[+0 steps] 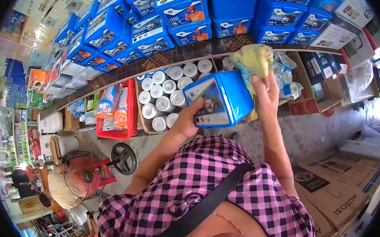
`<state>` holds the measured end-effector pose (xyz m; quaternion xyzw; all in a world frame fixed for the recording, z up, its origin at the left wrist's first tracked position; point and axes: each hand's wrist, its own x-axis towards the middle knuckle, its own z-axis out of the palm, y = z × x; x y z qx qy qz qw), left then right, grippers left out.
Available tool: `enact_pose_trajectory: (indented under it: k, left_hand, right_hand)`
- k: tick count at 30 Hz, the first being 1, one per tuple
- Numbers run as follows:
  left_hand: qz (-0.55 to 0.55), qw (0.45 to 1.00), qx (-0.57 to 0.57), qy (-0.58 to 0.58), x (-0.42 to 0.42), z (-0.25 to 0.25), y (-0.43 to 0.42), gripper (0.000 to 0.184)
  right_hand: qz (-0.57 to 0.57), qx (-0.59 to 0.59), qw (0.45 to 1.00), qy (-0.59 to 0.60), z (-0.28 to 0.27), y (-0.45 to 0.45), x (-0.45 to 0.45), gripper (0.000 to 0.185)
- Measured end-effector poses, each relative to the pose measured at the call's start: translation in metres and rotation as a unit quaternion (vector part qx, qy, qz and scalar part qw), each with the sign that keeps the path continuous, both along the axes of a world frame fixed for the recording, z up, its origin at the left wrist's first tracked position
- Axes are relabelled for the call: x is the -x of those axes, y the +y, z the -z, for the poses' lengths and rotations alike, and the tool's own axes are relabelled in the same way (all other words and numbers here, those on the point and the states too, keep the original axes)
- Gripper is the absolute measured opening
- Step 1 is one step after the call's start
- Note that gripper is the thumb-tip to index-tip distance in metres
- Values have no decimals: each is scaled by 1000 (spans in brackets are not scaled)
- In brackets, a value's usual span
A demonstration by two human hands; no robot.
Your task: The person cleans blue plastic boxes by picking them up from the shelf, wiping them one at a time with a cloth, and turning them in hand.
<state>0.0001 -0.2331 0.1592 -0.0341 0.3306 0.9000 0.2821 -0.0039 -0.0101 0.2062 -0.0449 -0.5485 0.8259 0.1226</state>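
Observation:
A blue plastic box [240, 98] with a printed label is tilted in front of my chest. My left hand [186, 118] grips its near label side, thumb lying across the picture. In my right hand [264, 90] is a bunched yellow cloth [252, 63], raised beside the box's far right end. The fingers of that hand are partly hidden by the cloth. Similar blue boxes [184, 14] are stacked on the shelf beyond.
Below the shelf stand a carton of white cylinders [166, 86] and a red basket [131, 110] of packaged goods. A red fan [84, 175] is at lower left, with another person [61, 191] beyond it. Large cardboard boxes [330, 185] lie at right.

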Motion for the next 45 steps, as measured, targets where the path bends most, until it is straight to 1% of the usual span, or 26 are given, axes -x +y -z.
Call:
enact_pose_trajectory:
  k: [1,2,6,7,9,10,11,13,14,15,17,18,21,24,28,30,34,35,36,37,39,40,42,43,44,45]
  left_hand:
    - [-29,994,33,-102,0,0,3,74]
    - [-37,994,33,-96,0,-1,3,74]
    - [-87,977,127,146,-12,-1,1,48]
    - [-88,977,129,144,-10,-2,-3,48]
    - [39,998,-40,-23,-5,-6,-21,47]
    - [58,997,-55,3,-5,8,-28,48]
    - [59,997,-55,4,-5,16,-24,48]
    - [-82,991,101,-32,-3,19,-4,53]
    - [-83,991,101,-29,-2,13,3,53]
    - [-53,998,5,-25,0,-7,14,63]
    - [8,983,-185,-15,4,-36,25,84]
    - [-28,982,-176,-63,7,-34,23,89]
    - [-35,993,-88,-69,9,-36,19,86]
    - [-37,990,-113,-70,4,-31,20,84]
    - [-43,990,-122,-54,0,-28,24,80]
    - [-51,992,-103,-44,-2,-29,24,79]
    - [-88,992,-80,-38,-4,-35,18,78]
    - [-95,991,-83,-46,-4,-37,15,82]
    - [-31,947,-313,-67,-7,-37,2,85]
    - [-145,978,143,-33,-19,-93,11,87]
    - [-140,989,-46,-32,-13,-71,3,87]
    - [-168,981,-81,52,-5,-57,0,85]
    - [-146,983,-106,24,-9,-48,-10,78]
    - [-144,983,-117,14,-12,-49,-11,77]
    - [-138,985,-104,16,-15,-51,-9,76]
    - [-130,987,-92,19,-19,-53,-5,76]
  right_hand:
    - [58,-289,947,128,-4,2,1,27]
    - [109,-543,794,250,-9,1,6,29]
    - [96,-523,797,286,-15,-6,-2,29]
    - [66,-475,828,291,-15,-3,-2,28]
    - [12,-434,861,265,-26,7,-1,28]
    - [8,-394,884,250,-29,9,6,29]
    - [5,-355,905,236,-32,10,14,29]
    - [-41,-169,981,80,-30,-1,19,40]
    - [-32,-74,992,93,-28,-12,27,43]
    - [-24,22,994,104,-24,-24,35,46]
    - [-28,39,998,48,-2,-37,41,48]
    - [-7,20,997,72,10,-47,36,43]
    - [90,-231,958,146,37,-54,6,44]
    - [128,-320,918,196,81,-47,-3,57]
    - [135,-396,884,209,9,-25,29,47]
    - [169,-506,774,340,-20,-22,35,31]
    - [113,-532,740,394,-1,-36,17,25]
    - [33,-528,741,413,9,-39,3,24]
    - [0,-542,734,408,12,-44,-13,24]
    - [-49,-518,753,403,21,-43,-21,32]
    - [-164,-522,756,360,36,-30,-31,33]
    - [-176,-496,789,318,50,-23,-31,34]
    - [-181,-434,857,209,76,-2,-27,36]
    - [-109,-422,881,185,67,1,-23,42]
    - [-112,-285,949,70,52,5,-18,46]
    - [-110,-137,983,-47,40,7,-12,51]
